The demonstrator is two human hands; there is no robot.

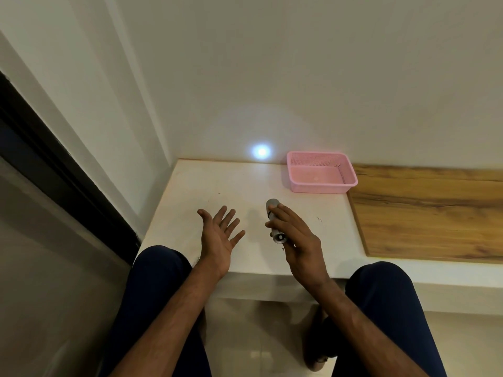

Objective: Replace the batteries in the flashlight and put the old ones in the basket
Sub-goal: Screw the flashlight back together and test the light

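Now the right hand (295,238) holds a small silver flashlight (275,221) above the white table (190,191). Its fingers are wrapped around the body of the flashlight, and the thumb lies along the side that faces the left hand. The front end of the flashlight points away from the person, toward the wall (299,77), and the back end with its dark round cap is turned toward the camera. A bright round light spot (261,151) shows on the wall just above the back edge of the table, so the flashlight is switched on.

The left hand (217,235) is beside the right one, apart from it, with the palm turned up and toward the flashlight. Its fingers are spread open and it holds nothing.

A pink basket (321,186) stands on the far right part of the table, close to the wall and beyond the flashlight. Something small and pale seems to lie on its bottom, but it is too faint to tell what it is. To the right of the table there is a wooden surface (430,213). Both knees in dark blue trousers (158,289) show below the table edge.
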